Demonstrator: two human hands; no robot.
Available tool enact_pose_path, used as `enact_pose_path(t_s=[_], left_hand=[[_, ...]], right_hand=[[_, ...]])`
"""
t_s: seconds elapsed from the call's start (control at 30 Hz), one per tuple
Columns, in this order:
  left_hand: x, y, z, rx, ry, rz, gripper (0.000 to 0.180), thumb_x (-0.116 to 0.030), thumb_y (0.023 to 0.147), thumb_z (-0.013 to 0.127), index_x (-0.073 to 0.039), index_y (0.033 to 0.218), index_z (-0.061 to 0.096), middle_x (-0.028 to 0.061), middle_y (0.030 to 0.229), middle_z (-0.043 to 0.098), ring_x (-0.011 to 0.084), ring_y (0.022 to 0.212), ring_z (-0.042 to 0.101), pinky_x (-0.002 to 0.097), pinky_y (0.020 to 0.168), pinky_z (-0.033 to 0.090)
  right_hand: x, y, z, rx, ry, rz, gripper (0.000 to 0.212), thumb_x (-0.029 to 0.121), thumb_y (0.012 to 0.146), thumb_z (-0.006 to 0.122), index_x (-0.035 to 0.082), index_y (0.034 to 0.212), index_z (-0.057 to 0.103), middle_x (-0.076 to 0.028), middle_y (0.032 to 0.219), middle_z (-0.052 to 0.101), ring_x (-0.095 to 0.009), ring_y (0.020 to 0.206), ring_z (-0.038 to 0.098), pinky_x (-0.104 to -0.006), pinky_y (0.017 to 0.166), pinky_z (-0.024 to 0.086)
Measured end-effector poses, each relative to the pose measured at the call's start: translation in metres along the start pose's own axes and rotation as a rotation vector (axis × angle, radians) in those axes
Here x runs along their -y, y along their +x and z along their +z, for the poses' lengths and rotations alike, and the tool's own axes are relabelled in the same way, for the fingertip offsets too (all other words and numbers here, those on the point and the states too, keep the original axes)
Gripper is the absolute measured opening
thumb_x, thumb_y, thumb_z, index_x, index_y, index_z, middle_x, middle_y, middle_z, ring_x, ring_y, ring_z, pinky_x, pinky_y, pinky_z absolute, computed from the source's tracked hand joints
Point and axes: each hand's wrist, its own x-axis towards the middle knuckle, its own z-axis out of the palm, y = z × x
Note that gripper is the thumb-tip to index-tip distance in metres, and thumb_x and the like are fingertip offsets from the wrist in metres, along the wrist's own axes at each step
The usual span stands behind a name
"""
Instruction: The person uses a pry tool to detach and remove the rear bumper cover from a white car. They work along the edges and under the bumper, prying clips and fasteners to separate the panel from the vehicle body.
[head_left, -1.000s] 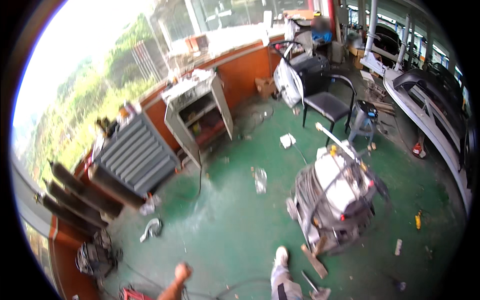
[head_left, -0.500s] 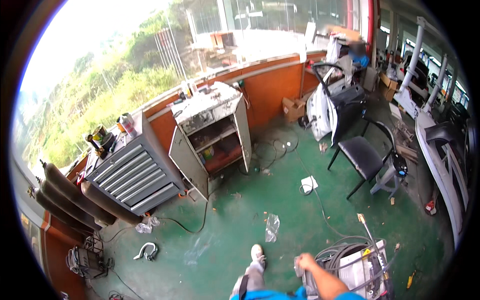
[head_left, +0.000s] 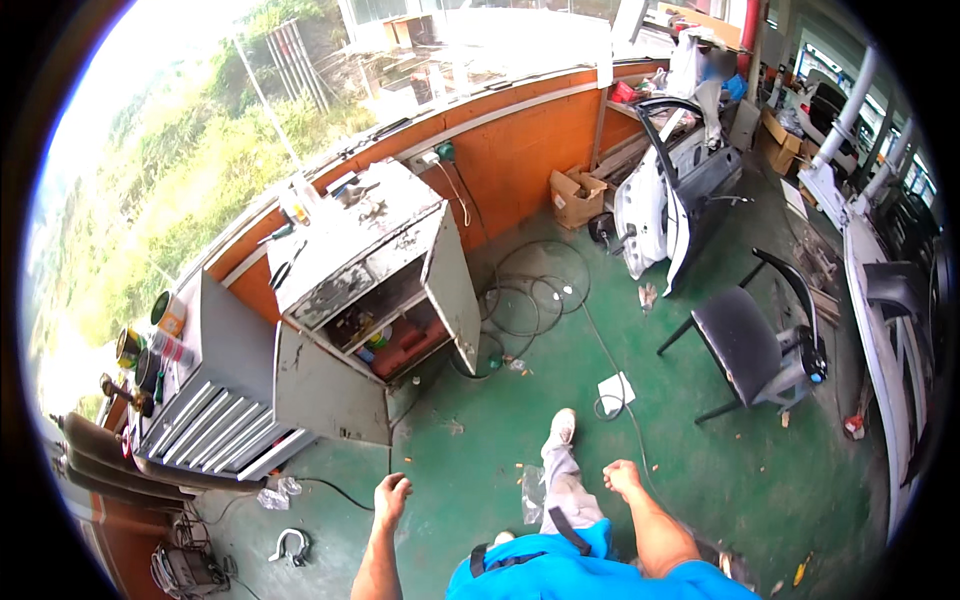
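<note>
My left hand (head_left: 392, 499) hangs over the green floor, its fingers curled in and no object visible in them. Nearest to it is the swung-out door (head_left: 335, 395) of a worn white metal cabinet (head_left: 345, 250); a gap separates the two. A dark cable (head_left: 338, 489) runs along the floor beside that hand. To the right, my right hand (head_left: 623, 479) is closed in a loose fist with nothing seen in it. It is held above the floor near a thin cable, right of my forward shoe (head_left: 562, 428).
A grey drawer chest (head_left: 225, 425) with cans on top stands left, beside dark gas cylinders (head_left: 95, 470). Coiled hose (head_left: 535, 300) lies ahead. On the right are a black chair (head_left: 735, 340), a car door (head_left: 660, 210) and a cardboard box (head_left: 578, 197).
My right hand has left the cable-laden equipment at the lower right. My left hand has come into view. I have stepped forward, and the cabinet and chair appear closer.
</note>
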Motion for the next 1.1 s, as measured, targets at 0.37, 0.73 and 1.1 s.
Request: enact_pose_path(t_s=[0.37,0.73,1.1], left_hand=[[0.075,0.033,0.164,0.152,0.089,-0.765,0.024,-0.02,0.093,0.064,0.003,0.098,0.071,0.0107,0.081,0.068,0.0222,0.076,0.065,0.0342,0.065,0.05],[-0.067,0.177,0.349,0.014,0.002,-0.721,0.034,-0.025,0.096,0.06,0.004,0.11,0.071,0.0182,0.099,0.071,0.0322,0.097,0.065,0.0406,0.085,0.05],[-0.116,0.184,0.432,-0.223,-0.279,-1.142,0.025,-0.028,0.095,0.066,-0.004,0.096,0.072,0.0017,0.064,0.06,0.0161,0.054,0.051,0.0369,0.05,0.043]], right_hand=[[0.507,0.289,0.04,0.007,-0.656,-0.543,0.032,0.037,0.087,0.072,0.007,0.098,0.074,-0.017,0.1,0.074,-0.036,0.099,0.069,-0.0461,0.087,0.054],[0.926,0.458,0.255,-0.059,-0.733,-0.967,0.035,0.037,0.091,0.065,0.007,0.109,0.07,-0.022,0.112,0.071,-0.041,0.108,0.067,-0.0515,0.091,0.053],[1.064,0.593,0.424,-0.068,-0.667,-0.881,0.069,0.055,0.074,0.078,-0.003,0.112,0.073,-0.029,0.12,0.068,-0.044,0.116,0.064,-0.0495,0.094,0.053]])
